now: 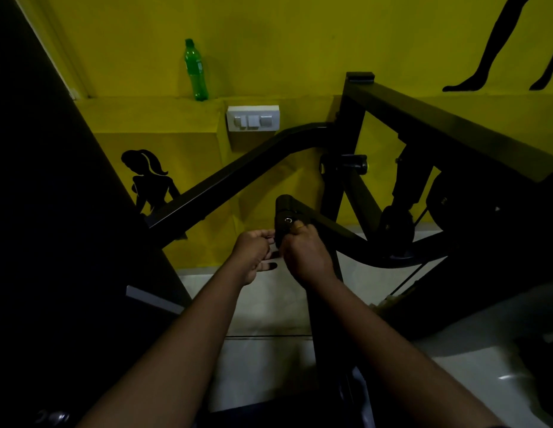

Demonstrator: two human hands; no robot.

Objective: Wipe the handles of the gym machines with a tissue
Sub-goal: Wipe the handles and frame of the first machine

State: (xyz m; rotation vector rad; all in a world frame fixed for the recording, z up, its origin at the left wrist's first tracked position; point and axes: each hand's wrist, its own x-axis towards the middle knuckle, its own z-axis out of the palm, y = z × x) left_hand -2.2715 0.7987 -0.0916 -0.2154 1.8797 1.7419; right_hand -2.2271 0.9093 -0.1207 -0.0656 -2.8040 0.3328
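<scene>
Handle (pixel 285 208), black, cylindrical, one: it stands at centre frame at the near end of the gym machine's curved arm, with a small round fitting on the face turned towards me.

Right hand (pixel 304 256): I see it wrapped over the lower part of the handle from the right, fingers curled round it, a ring showing on one finger.

Left hand (pixel 253 251): just beside the handle on its left, fingers bent inward with the upper tips at the handle's side. The picture is too dim for me to tell whether they pinch anything. A tissue may be under one of the hands, but I cannot make one out.

Machine frame (pixel 238 177), black: one angled bar runs from lower left up to an upright post behind the handle.

Wall (pixel 299 41), yellow, with a narrow ledge.

Bottle (pixel 195 71), green plastic, upright on the ledge, well apart from the hands.

Switch plate (pixel 253 118), white, three rockers, just below the ledge.

Silhouette decal (pixel 148 177), black figure with a ponytail, left of the bar.

Floor (pixel 269 304), pale tile, below both forearms.
</scene>
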